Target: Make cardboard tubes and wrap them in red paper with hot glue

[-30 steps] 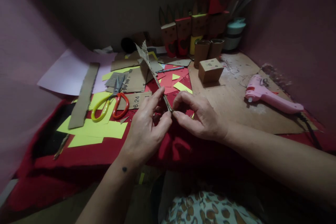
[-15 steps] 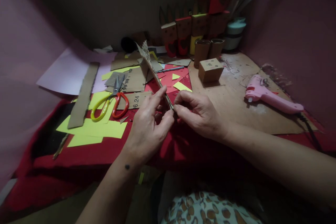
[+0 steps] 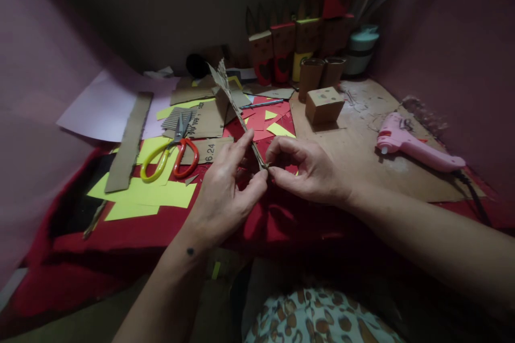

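A long thin strip of corrugated cardboard rises edge-on from my hands toward the back of the table, its far end frayed. My left hand pinches its near end between thumb and forefinger. My right hand pinches the same end from the right, fingertips meeting the left thumb. Both hands hover just above the red cloth at the table's front.
Yellow-and-orange scissors lie left on yellow paper and cardboard scraps. A pink glue gun rests on a brown board at right, near a small cardboard box. Cardboard figures and tubes stand at the back.
My hands and the strip have barely shifted; the fingers adjusted their pinch slightly at the strip's near end. The view tilted a little.
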The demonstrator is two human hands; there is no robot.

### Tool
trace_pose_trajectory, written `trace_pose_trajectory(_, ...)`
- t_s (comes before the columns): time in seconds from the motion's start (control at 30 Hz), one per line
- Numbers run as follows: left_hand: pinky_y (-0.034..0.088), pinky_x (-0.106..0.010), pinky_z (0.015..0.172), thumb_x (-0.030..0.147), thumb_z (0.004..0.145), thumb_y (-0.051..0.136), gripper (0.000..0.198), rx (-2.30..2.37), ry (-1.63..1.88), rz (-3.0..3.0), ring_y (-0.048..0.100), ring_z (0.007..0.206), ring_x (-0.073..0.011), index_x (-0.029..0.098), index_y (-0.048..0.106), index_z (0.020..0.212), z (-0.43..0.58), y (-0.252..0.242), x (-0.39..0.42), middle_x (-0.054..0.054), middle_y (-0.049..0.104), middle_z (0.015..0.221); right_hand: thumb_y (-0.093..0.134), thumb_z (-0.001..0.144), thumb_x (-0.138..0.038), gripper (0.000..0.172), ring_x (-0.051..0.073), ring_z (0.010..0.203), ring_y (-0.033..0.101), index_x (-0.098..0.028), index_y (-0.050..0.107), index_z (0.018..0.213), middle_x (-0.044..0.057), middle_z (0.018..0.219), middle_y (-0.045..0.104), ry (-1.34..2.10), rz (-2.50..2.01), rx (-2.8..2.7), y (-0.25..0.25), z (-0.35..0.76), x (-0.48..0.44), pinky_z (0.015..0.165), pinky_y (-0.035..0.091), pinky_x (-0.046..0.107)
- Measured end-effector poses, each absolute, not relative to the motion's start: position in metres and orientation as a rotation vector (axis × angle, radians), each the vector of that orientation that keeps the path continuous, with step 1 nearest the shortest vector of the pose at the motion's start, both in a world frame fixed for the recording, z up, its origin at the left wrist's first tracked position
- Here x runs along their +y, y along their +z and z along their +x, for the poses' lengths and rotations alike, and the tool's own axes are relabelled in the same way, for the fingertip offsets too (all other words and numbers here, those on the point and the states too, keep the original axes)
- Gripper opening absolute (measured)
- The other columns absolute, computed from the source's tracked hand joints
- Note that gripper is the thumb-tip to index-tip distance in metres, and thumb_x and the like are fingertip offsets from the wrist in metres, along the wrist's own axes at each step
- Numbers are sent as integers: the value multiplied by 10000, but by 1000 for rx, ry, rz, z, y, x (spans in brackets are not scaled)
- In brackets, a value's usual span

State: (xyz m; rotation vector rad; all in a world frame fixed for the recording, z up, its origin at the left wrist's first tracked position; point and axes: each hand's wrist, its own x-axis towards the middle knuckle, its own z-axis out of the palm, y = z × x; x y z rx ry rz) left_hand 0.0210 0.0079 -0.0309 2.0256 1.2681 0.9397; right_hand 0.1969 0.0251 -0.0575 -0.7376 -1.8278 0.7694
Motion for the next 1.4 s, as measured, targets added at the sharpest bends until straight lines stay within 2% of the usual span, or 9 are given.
trace_pose_trajectory(0.23, 506, -389, 921, 299, 852, 554, 592, 1350, 928, 2207, 610, 1054, -234, 155, 445, 1416, 23, -29, 7, -122, 576, 1233, 573, 738, -80, 106, 106, 654, 499, -168, 536, 784, -7, 737, 544, 764, -728, -1830, -58, 196, 25, 592, 450, 251)
trace_pose_trajectory(0.53, 458, -396, 1036, 174, 840, 484, 568, 1263, 933, 2370, 563, 1202, -242, 147, 449, 1406, 25, -30, 8, -109, 596, 1314, 592, 735, -98, 130, 117, 674, 501, -176, 515, 806, 6, 788, 524, 745, -698, -1847, -54, 195, 26, 601, 462, 273)
trace_pose_trajectory(0.67, 421, -419, 1086, 182, 837, 496, 556, 1305, 959, 2386, 520, 1277, -259, 165, 471, 1392, 26, -32, 7, -97, 563, 1384, 611, 741, -127, 177, 120, 696, 514, -175, 514, 880, 12, 843, 509, 729, -745, -1845, -53, 195, 27, 625, 490, 288)
trace_pose_trajectory(0.83, 412, -420, 1096, 172, 847, 459, 554, 1289, 913, 2451, 504, 1299, -267, 62, 452, 1390, 28, -31, 6, -178, 541, 1391, 618, 751, -160, 228, 129, 717, 539, -164, 522, 959, 28, 886, 525, 704, -784, -1833, -56, 195, 28, 655, 522, 307)
trace_pose_trajectory(0.93, 409, -407, 1101, 171, 846, 467, 556, 1280, 946, 2433, 503, 1303, -262, 68, 453, 1392, 29, -32, 6, -170, 543, 1394, 621, 758, -156, 286, 133, 732, 561, -155, 535, 1031, 43, 918, 554, 690, -793, -1829, -58, 195, 28, 674, 536, 310)
trace_pose_trajectory(1.13, 458, -397, 1054, 170, 832, 523, 533, 1319, 1074, 2289, 580, 1214, -243, 143, 492, 1363, 30, -40, 4, -118, 595, 1348, 622, 784, -153, 317, 125, 721, 595, -162, 553, 1094, 46, 933, 604, 641, -764, -1827, -58, 197, 27, 674, 550, 289)
trace_pose_trajectory(1.3, 553, -326, 890, 172, 809, 606, 505, 1267, 1156, 2017, 680, 1010, -194, 183, 477, 1296, 32, -44, 1, -83, 681, 1175, 628, 770, -128, 231, 133, 707, 602, -175, 564, 987, 33, 854, 632, 585, -773, -1837, -54, 198, 24, 669, 549, 292)
trace_pose_trajectory(1.4, 562, -286, 816, 194, 800, 646, 371, 1234, 1195, 1877, 695, 928, -176, 175, 534, 1153, 33, -43, 0, -63, 710, 1062, 615, 772, -122, 139, 131, 686, 600, -163, 566, 895, 48, 845, 643, 517, -770, -1853, -53, 198, 23, 645, 540, 290)
